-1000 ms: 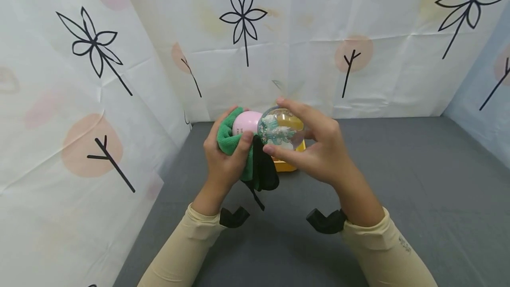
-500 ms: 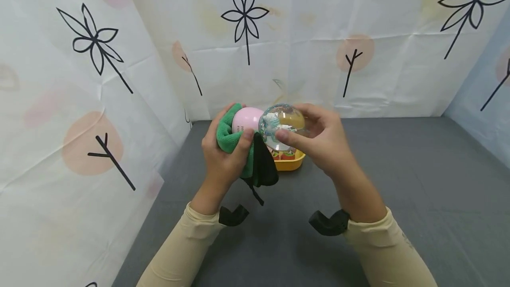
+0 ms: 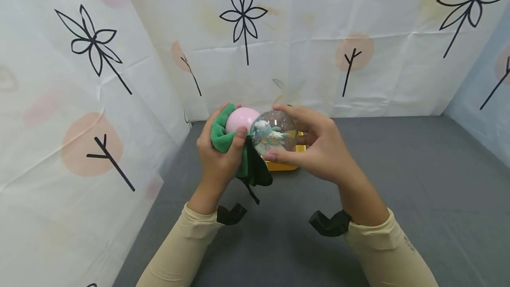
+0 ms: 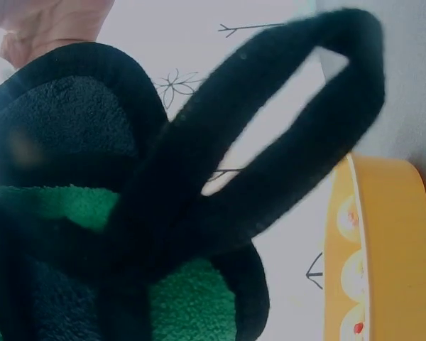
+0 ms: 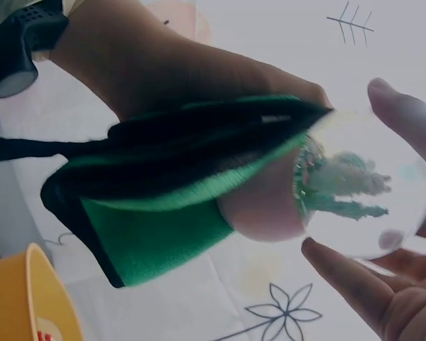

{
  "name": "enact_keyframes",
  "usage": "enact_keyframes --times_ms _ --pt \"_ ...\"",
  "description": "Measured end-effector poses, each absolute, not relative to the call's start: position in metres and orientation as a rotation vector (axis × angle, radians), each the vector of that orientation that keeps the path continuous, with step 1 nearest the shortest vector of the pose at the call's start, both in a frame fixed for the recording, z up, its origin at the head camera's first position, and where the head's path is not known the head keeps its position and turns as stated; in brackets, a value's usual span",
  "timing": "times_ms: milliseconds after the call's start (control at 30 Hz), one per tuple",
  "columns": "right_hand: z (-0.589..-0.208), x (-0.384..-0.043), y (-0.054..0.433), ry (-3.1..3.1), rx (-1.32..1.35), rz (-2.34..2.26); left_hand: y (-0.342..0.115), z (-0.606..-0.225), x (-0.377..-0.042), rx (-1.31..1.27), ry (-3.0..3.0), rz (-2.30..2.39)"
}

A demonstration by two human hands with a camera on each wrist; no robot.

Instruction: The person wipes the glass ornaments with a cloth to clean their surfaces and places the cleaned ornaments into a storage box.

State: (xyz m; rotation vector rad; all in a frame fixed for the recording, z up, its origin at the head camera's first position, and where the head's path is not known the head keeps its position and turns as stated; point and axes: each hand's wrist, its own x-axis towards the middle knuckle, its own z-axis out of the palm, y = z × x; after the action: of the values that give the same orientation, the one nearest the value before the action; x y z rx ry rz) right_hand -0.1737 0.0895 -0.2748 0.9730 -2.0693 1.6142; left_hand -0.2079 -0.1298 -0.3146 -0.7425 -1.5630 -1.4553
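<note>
A snow globe is held up in front of me, its pink rounded base [image 3: 241, 119] at left and its clear ball [image 3: 279, 123] at right. White and teal figures and glitter show inside the ball. My left hand [image 3: 215, 156] grips the base through a green cloth [image 4: 195, 302] with black trim, the thumb lying over the front. The cloth's black hanging loop [image 4: 309, 114] fills much of the left wrist view. With thumb below and fingers above and behind, my right hand [image 3: 320, 147] holds the ball. Cloth hides part of the base in the right wrist view [image 5: 263, 202].
Behind the hands, a yellow tray [image 3: 284, 167] with small printed or moulded items in it stands on the grey table [image 3: 398, 180]. White patterned sheets [image 3: 303, 25] hang at the back and left. A black device [image 3: 330, 223] sits on each wrist.
The globe has turned: its inner figures sit differently and the print on the base is out of sight. Both hands shift slightly left, and the right fingers change their hold on the ball.
</note>
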Motion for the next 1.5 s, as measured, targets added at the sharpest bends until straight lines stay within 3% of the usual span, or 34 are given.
enact_keyframes --times_ms 467,767,1233,1500 --pt "-0.278 -0.181 0.098 -1.921 1.384 1.58 -0.13 -0.308 -0.208 -0.73 -1.547 -1.433" --pt "-0.291 -0.197 0.1 -1.831 1.176 1.818 -0.126 -0.305 -0.204 -0.702 -1.599 -1.475" --pt "-0.287 -0.184 0.086 -2.25 1.042 1.749 -0.128 -0.308 -0.209 -0.611 -1.516 -1.474" --pt "-0.287 -0.183 0.075 -2.199 0.971 1.743 -0.133 -0.311 -0.208 -0.586 -1.544 -1.474"
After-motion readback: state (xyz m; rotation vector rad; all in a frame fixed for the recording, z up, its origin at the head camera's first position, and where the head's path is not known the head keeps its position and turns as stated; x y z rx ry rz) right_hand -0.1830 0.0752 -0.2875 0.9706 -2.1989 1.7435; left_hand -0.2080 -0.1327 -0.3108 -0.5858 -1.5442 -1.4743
